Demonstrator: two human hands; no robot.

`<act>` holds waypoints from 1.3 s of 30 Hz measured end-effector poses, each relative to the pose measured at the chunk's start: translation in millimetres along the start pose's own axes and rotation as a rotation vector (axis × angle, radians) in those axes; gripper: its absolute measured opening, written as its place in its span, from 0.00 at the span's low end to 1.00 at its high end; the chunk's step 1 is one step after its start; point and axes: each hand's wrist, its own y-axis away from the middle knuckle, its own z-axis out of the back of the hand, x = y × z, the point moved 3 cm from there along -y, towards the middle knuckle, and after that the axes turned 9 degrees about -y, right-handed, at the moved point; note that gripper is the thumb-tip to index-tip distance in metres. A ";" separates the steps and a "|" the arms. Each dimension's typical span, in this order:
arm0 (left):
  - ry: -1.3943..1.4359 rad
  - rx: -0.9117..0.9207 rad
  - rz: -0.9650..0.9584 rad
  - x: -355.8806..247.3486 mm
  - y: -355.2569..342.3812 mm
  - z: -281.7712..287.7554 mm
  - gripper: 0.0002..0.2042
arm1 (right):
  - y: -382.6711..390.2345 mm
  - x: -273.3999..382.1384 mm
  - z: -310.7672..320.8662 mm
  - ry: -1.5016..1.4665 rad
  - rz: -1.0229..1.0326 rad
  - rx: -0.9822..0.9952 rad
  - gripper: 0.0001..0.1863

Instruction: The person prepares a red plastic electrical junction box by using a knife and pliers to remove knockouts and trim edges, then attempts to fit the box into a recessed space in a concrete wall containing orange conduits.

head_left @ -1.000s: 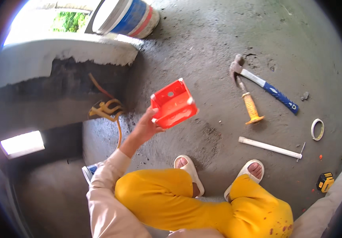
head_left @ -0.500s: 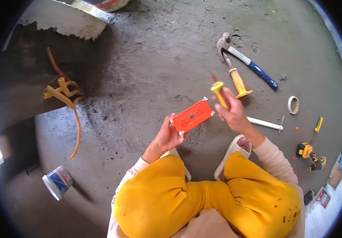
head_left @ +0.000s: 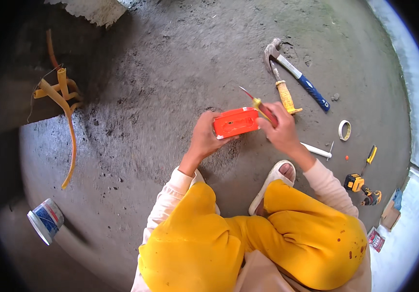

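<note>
An orange-red rectangular electrical back box, with whitish bits at its corners, is gripped at its left end by my left hand. My right hand is closed round the red and yellow handle of a screwdriver, whose thin shaft points up and to the left, above the box. The right fingers are close to the box's right end; whether they touch it I cannot tell. A yellow-handled chisel lies just beyond my right hand, beside a blue-handled claw hammer.
To the right lie a white tube, a tape roll, a yellow utility knife and a cordless drill. Orange conduits stick out at the left. A tipped bucket lies nearer, on the rough concrete floor.
The box has turned more level in my left hand. The screwdriver has tipped over to the left, and my right hand has come closer to the box. The whole view has shifted slightly.
</note>
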 end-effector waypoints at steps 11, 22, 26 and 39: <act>-0.110 0.020 -0.355 -31.9 -19.1 -21.5 0.26 | 81.6 35.2 54.7 0.079 -0.475 0.139 0.24; -0.121 -0.015 -0.383 -43.4 -22.3 -23.9 0.26 | 79.7 21.2 54.8 0.189 -0.343 0.181 0.21; -0.125 0.009 -0.442 -47.4 -21.4 -27.3 0.24 | 85.0 29.3 49.3 0.494 -0.468 0.347 0.23; -0.128 -0.011 -0.505 -43.8 -11.7 -39.4 0.25 | 86.6 17.7 47.4 0.416 -0.616 0.374 0.27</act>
